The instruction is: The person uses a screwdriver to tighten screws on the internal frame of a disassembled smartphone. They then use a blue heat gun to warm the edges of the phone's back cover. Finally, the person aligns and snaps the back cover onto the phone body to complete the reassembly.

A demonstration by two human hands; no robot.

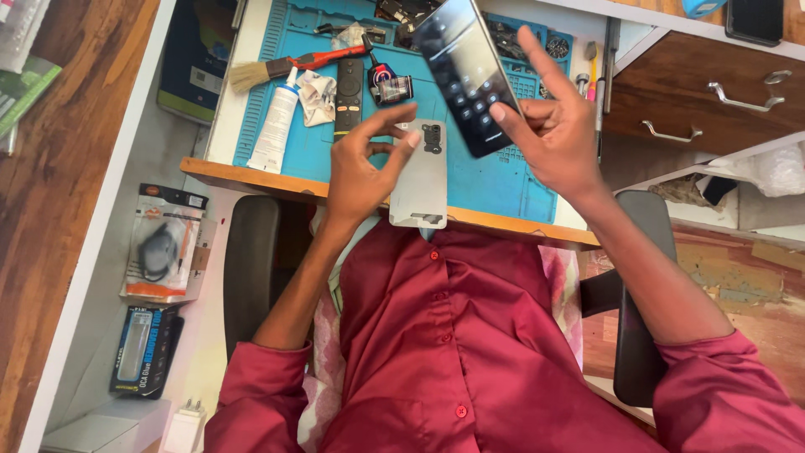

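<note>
— Holding anything in the right hand (558,138)?
— Yes, it grips a dark phone (466,74), screen up, tilted above the blue mat (495,180).
— And the left hand (362,164)?
— Half open, fingers curled, holding nothing; its fingertips touch the white back cover (421,178) lying on the mat's near edge, beside 1 black remote (349,92) and a white tube (275,127).
</note>
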